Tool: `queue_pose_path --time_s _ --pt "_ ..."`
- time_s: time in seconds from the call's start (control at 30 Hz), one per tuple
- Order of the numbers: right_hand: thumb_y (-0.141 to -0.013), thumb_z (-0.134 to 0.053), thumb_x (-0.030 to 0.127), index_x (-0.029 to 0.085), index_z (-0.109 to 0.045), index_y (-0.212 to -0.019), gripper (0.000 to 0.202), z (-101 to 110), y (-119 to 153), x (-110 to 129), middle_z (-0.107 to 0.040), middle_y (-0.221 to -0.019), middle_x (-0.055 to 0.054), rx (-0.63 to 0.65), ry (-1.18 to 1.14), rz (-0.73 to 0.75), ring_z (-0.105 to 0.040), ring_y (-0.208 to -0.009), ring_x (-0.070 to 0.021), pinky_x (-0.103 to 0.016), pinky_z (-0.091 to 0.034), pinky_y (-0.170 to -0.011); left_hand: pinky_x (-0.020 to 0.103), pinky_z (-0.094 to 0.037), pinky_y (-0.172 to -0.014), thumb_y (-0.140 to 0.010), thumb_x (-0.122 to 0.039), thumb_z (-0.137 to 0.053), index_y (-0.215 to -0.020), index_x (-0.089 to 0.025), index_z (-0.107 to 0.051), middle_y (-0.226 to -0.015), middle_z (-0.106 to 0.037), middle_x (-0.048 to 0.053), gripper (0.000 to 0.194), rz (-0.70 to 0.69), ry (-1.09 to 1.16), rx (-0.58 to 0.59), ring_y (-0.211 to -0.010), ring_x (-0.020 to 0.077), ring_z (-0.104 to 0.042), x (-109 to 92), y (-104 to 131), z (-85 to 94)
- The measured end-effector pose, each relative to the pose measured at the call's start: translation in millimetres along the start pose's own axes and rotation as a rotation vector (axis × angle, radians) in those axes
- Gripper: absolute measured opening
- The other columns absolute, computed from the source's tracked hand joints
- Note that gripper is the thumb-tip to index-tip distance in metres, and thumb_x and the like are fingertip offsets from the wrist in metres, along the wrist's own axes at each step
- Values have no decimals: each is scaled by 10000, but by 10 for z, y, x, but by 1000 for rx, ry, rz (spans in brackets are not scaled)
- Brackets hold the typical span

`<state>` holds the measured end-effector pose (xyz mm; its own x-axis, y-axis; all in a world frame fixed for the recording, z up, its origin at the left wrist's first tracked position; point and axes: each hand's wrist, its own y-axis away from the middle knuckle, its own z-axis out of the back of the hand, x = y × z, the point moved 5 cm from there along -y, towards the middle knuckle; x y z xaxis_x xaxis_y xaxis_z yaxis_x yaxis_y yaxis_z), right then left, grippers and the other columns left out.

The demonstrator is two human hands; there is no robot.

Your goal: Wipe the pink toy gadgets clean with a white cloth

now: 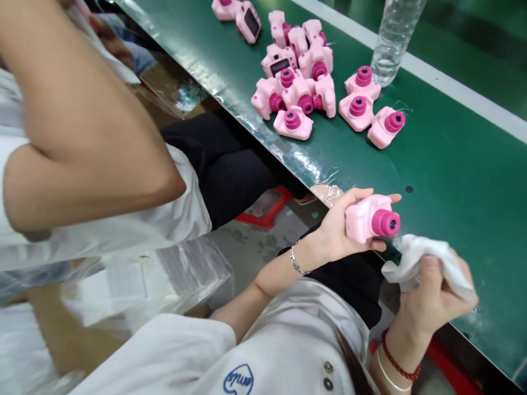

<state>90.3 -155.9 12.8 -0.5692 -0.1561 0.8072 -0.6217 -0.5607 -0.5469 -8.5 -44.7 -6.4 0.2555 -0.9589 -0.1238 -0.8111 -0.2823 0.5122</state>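
Note:
A pink toy camera (pixel 362 219) with a magenta lens rests in my left hand (pixel 335 230), its lens pointing right toward the cloth. The fingers of that hand are curled round the camera's body. My right hand (pixel 436 296) pinches a crumpled white cloth (pixel 424 258) between thumb and fingers, just right of and below the lens. A small gap seems to separate cloth and lens. Both hands are over the near edge of the green table (pixel 461 203).
Several pink toy cameras (pixel 293 122) lie clustered at the upper middle, with three more (pixel 387 127) to their right. Behind those stands a clear plastic bottle (pixel 391 44). Another person's bare arm (pixel 94 120) fills the upper left. Plastic-wrapped boxes (pixel 144 285) sit at lower left.

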Motion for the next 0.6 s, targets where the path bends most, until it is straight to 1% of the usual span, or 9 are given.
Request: queue_pose_path --time_s 0.03,0.1,0.23,0.3,0.33,0.4,0.47,0.53,0.6 --pt "-867 -704 196 205 -716 -858 18 6 -5 -6 -580 -699 32 -86 8 -17 -518 -625 -112 -260 -405 -579 261 -406 -520 -903 -375 -473 -1095 -145 -680 -780 -672 56 364 19 -2 35 -620 168 -599 4 1 5" --pt "-859 -716 207 209 -722 -877 19 -76 -44 48 -592 -707 27 -93 39 34 -527 -627 -114 -257 -401 -571 253 -406 -526 -857 -382 -525 -1108 -145 -691 -780 -682 52 383 15 -6 54 -613 157 -588 7 -5 30" --pt "-823 -717 96 222 -705 -967 192 -254 -99 247 -594 -701 38 218 136 226 -486 -568 -84 -236 -362 -525 252 -466 -594 -775 -396 -598 -1125 -144 -705 -814 -710 59 445 33 -17 29 -648 154 -622 14 -36 119" --pt "-819 -712 78 221 -698 -960 201 -216 -76 264 -560 -670 50 334 168 201 -438 -531 -72 -231 -335 -496 251 -480 -602 -745 -399 -611 -1099 -135 -710 -859 -719 77 452 76 -18 37 -667 157 -640 17 -48 148" --pt "-831 -703 93 220 -696 -946 172 -167 -61 250 -553 -667 49 344 160 159 -436 -529 -73 -232 -336 -493 251 -474 -588 -735 -409 -617 -1079 -131 -710 -862 -714 81 453 98 -25 52 -666 161 -639 25 -51 146" --pt "-868 -671 146 218 -689 -938 102 -46 -29 213 -558 -684 36 233 108 94 -472 -557 -92 -243 -361 -512 244 -441 -540 -736 -435 -626 -1060 -135 -702 -840 -690 73 448 79 -61 64 -654 167 -623 40 -64 121" --pt "-882 -655 175 216 -682 -947 81 -7 24 210 -583 -717 19 85 95 145 -519 -606 -116 -261 -393 -552 230 -427 -534 -773 -442 -647 -1103 -173 -686 -823 -655 31 427 -101 -132 -16 -649 147 -597 23 -89 104" --pt "-861 -693 181 221 -679 -947 95 -129 87 215 -592 -723 15 63 171 251 -529 -626 -123 -269 -406 -585 214 -467 -606 -817 -438 -676 -1187 -229 -657 -885 -642 -4 426 -354 -241 -131 -697 116 -591 2 -94 95" --pt "-859 -713 213 222 -663 -919 78 -278 113 146 -583 -728 16 41 225 253 -528 -630 -123 -268 -415 -603 199 -494 -702 -847 -484 -683 -1262 -258 -621 -1011 -644 -4 476 -528 -398 -171 -793 106 -602 20 -91 80"
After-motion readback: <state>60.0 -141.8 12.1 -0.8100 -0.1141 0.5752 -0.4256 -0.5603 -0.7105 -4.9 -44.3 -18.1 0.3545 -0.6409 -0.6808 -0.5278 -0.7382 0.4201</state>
